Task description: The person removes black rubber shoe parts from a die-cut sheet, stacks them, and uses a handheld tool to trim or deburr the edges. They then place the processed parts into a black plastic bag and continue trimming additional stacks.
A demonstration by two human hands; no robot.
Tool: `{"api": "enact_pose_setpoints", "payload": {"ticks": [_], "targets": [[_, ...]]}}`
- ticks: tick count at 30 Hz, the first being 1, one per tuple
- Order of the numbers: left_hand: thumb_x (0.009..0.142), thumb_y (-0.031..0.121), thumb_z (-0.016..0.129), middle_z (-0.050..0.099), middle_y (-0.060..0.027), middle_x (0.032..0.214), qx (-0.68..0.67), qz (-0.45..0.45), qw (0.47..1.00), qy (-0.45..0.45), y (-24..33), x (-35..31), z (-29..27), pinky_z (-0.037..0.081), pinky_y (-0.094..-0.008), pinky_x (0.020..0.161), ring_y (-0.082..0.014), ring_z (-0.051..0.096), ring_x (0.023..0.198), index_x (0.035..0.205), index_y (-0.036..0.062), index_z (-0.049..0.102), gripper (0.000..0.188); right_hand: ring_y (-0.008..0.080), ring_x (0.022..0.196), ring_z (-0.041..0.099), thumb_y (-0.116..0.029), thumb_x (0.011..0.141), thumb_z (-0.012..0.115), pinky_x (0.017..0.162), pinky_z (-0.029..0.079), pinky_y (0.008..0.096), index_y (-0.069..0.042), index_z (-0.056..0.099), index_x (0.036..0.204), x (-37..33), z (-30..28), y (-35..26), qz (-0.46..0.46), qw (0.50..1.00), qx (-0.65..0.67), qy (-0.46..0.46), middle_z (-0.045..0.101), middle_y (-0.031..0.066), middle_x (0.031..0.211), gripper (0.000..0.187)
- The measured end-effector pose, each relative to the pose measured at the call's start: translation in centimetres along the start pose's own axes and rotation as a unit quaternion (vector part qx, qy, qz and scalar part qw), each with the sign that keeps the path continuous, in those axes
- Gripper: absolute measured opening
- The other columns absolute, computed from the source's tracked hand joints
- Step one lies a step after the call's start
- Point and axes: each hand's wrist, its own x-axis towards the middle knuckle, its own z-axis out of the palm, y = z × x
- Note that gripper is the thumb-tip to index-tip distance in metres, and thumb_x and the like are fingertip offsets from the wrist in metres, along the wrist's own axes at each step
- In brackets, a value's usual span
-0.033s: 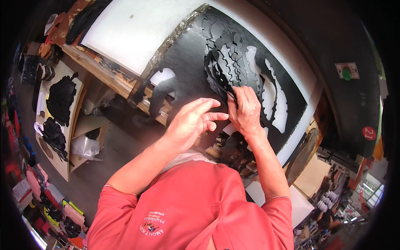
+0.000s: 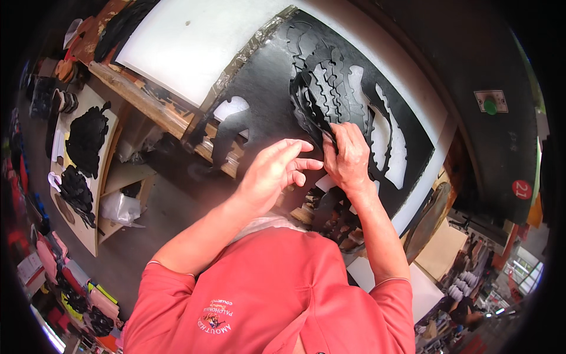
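A bundle of black, curved, scalloped-edged cut pieces (image 2: 305, 105) stands tilted up from a black leather-like sheet (image 2: 259, 76). My right hand (image 2: 349, 154) pinches the near end of the bundle, its thumb partly hidden behind the fingers. Just to the left, my left hand (image 2: 274, 173) hovers with fingers apart and bent, its tips close to the right hand and nothing in it. Curved openings in the sheet let the white board (image 2: 396, 162) below show through, and scalloped strips lie around the bundle.
A white surface (image 2: 177, 47) borders the sheet on the far left, above a wooden beam (image 2: 138, 94). On a side table (image 2: 97, 218) lie black piles (image 2: 87, 140). The dark machine (image 2: 501, 159) at right carries a green button (image 2: 490, 106). Dark scraps (image 2: 336, 215) sit below my hands.
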Motion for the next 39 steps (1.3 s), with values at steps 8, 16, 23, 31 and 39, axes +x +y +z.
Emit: {"api": "enact_pose_setpoints", "payload": {"ticks": [8, 16, 23, 31, 39], "targets": [[0.115, 0.025, 0.047, 0.060, -0.0103, 0.130, 0.008, 0.037, 0.997, 0.063, -1.6, -0.5, 0.8, 0.054, -0.0308, 0.073, -0.0256, 0.070, 0.109, 0.133, -0.0008, 0.058, 0.033, 0.0338, 0.074, 0.059, 0.004, 0.079, 0.076, 0.065, 0.050, 0.0424, 0.000, 0.066, 0.102, -0.1, 0.0, 0.6, -0.037, 0.999, 0.037, 0.004, 0.062, 0.0142, 0.084, 0.026], [0.112, 0.025, 0.051, 0.065, -0.0071, 0.104, -0.128, 0.029, 0.991, 0.003, -2.3, 1.8, -0.7, 0.051, -0.0306, 0.075, -0.0207, 0.070, 0.091, 0.109, 0.0027, 0.062, 0.025, 0.0356, 0.074, 0.059, -0.005, 0.080, 0.084, 0.065, 0.049, 0.0433, 0.002, 0.064, 0.102, 0.7, -0.9, 0.0, -0.006, 0.997, 0.060, -0.040, 0.061, 0.0154, 0.084, 0.031], [0.111, 0.026, 0.053, 0.065, -0.0051, 0.098, -0.131, 0.009, 0.991, -0.031, -2.5, 2.6, -1.7, 0.050, -0.0306, 0.076, -0.0188, 0.068, 0.086, 0.103, 0.0042, 0.062, 0.025, 0.0354, 0.071, 0.060, -0.003, 0.083, 0.081, 0.063, 0.049, 0.0423, 0.002, 0.065, 0.103, 1.1, -0.6, 0.2, -0.011, 0.997, 0.068, -0.032, 0.064, 0.0144, 0.082, 0.026], [0.111, 0.021, 0.058, 0.075, -0.0127, 0.102, 0.343, 0.075, 0.935, 0.045, 1.9, -1.5, 1.1, 0.059, -0.0289, 0.078, -0.0160, 0.073, 0.089, 0.116, -0.0041, 0.071, 0.029, 0.0312, 0.077, 0.068, -0.015, 0.103, 0.066, 0.073, 0.053, 0.0395, 0.007, 0.067, 0.110, 1.0, -2.6, 1.6, 0.229, 0.961, 0.121, -0.099, 0.070, 0.0194, 0.087, 0.024], [0.105, 0.020, 0.070, 0.077, -0.0115, 0.111, 0.332, 0.173, 0.925, 0.066, 1.3, 4.6, 3.7, 0.057, -0.0271, 0.085, -0.0109, 0.070, 0.097, 0.141, -0.0055, 0.060, 0.045, 0.0061, 0.083, 0.055, -0.027, 0.107, 0.066, 0.075, 0.047, 0.0251, 0.002, 0.070, 0.112, 1.3, -2.9, 3.2, 0.359, 0.851, 0.369, -0.101, 0.067, -0.0029, 0.086, 0.029]]}}
